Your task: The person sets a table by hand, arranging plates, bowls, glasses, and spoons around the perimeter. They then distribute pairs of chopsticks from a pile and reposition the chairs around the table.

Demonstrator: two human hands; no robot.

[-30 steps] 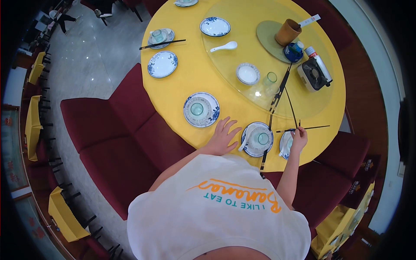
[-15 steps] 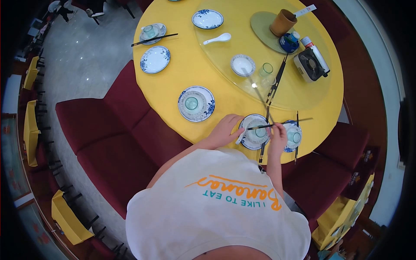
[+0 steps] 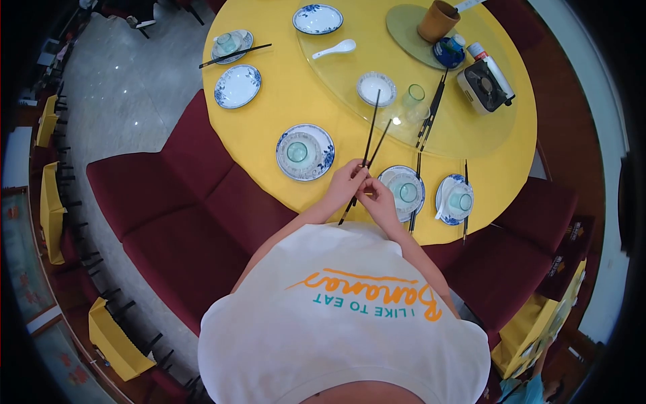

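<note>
A pair of dark chopsticks [image 3: 371, 129] is held in front of my chest, tips spread apart and pointing away from me. My left hand [image 3: 346, 183] has its fingers closed around them near the middle. Just beside it, touching it, my right hand [image 3: 379, 200] pinches the same chopsticks lower down. To the right of my hands, a blue-and-white plate [image 3: 386, 176] carries a bowl and a green glass cup [image 3: 408, 192], with chopsticks [image 3: 415, 195] along its right side. Left of my hands is another stacked plate [image 3: 326, 170] with a glass cup [image 3: 297, 152].
A glass turntable [image 3: 336, 74] bears a white spoon [image 3: 336, 48], a small bowl [image 3: 376, 89], more chopsticks [image 3: 434, 108], a portable stove [image 3: 486, 87] and a brown pot [image 3: 438, 21]. Another setting [image 3: 441, 186] lies at right. Maroon chairs [image 3: 202, 225] surround the yellow-covered table [image 3: 252, 145].
My right hand has moved left, away from the middle setting, with the chopsticks. My left hand has come off the table beside the plate and closed on them too.
</note>
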